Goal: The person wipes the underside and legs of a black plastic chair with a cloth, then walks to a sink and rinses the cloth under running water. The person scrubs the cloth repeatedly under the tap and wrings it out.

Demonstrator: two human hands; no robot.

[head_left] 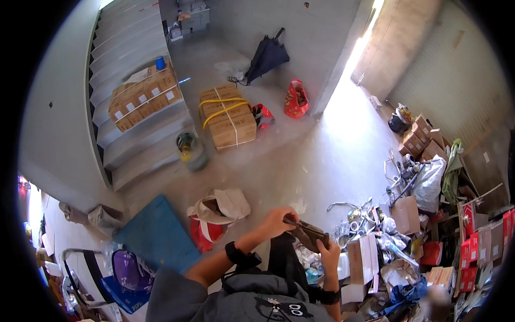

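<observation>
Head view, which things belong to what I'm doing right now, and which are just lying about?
In use: the brown object, held between your left hand and right hand.

Apparently just lying about: dark umbrella, strapped cartons with a yellow hose, blue board, red bag.

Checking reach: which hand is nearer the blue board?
Left. The left hand is to the right of the blue board; the right hand is farther right.

Brown held piece; blue board; purple bag; dark umbrella.
</observation>
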